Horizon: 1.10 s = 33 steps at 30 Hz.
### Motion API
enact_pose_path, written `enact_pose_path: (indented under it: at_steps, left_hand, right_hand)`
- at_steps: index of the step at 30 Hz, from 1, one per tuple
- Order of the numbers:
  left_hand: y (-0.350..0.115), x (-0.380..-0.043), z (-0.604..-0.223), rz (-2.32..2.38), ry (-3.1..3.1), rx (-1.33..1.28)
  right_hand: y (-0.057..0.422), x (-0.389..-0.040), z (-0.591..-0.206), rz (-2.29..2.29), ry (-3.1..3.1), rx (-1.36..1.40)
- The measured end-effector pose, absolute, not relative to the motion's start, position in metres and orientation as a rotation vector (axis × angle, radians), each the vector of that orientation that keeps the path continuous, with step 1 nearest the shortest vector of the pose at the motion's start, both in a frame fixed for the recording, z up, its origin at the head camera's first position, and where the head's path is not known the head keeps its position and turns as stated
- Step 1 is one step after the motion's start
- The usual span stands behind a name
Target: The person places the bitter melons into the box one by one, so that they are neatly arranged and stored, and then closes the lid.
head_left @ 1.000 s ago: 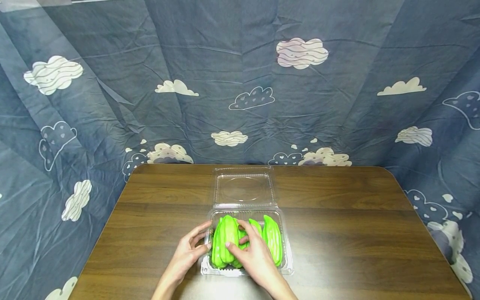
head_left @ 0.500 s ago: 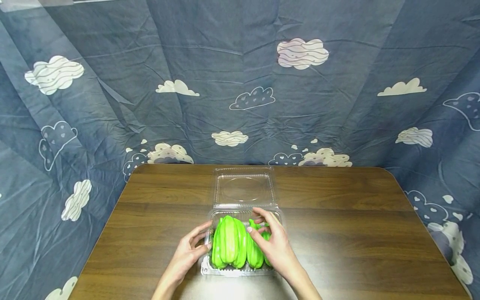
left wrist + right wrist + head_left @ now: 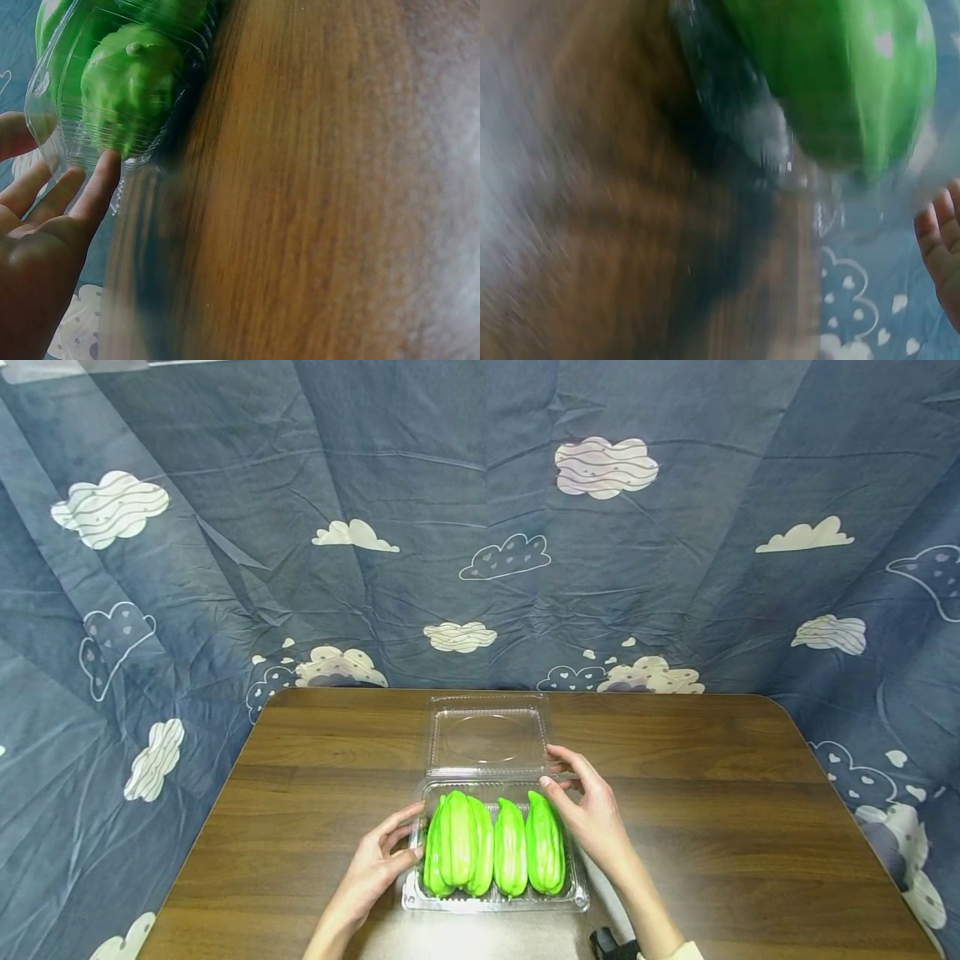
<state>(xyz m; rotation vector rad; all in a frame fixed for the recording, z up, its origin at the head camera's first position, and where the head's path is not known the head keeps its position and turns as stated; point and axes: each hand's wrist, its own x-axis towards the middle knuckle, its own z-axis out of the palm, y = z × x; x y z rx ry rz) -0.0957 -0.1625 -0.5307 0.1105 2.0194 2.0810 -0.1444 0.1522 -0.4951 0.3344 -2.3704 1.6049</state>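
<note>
Several long, ribbed, bright green pieces that look like star fruit [image 3: 511, 852] lie side by side in a clear plastic clamshell container [image 3: 525, 902]. Its lid [image 3: 487, 739] lies folded back on the far side. At the container's left wall is my left hand [image 3: 375, 860], with fairly straight fingers and the thumb at the rim. Fingertips touch the outer wall in the left wrist view. My right hand [image 3: 596, 814] is beside the far right corner, near the lid hinge, holding no fruit; its contact with the plastic is unclear. The right wrist view is blurred.
Everything stands on a brown wood-grain table [image 3: 675, 777]. A dark blue curtain [image 3: 420, 585] with cloud prints hangs behind and at the sides. A small black object [image 3: 611, 947] shows near my right forearm.
My right hand has moved from the fruit on the left, across the container, to its far right corner. The fruit at the right show again. My left hand has stayed at the left wall.
</note>
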Motion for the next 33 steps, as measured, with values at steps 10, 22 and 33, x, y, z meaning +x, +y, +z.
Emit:
enact_pose_path:
  at_steps: [10,22,33]
  left_hand:
    - [-0.164,-0.095,-0.53,2.081,2.029,0.111]
    - [-0.162,-0.095,-0.528,2.089,1.992,0.113]
    - [-0.163,-0.097,-0.53,2.081,1.998,0.097]
  right_hand:
    - [0.169,-0.173,-0.5,1.559,-2.471,0.184]
    - [0.169,-0.198,-0.509,1.831,-2.569,0.001]
    - [0.164,-0.208,-0.521,2.175,-2.422,-0.161]
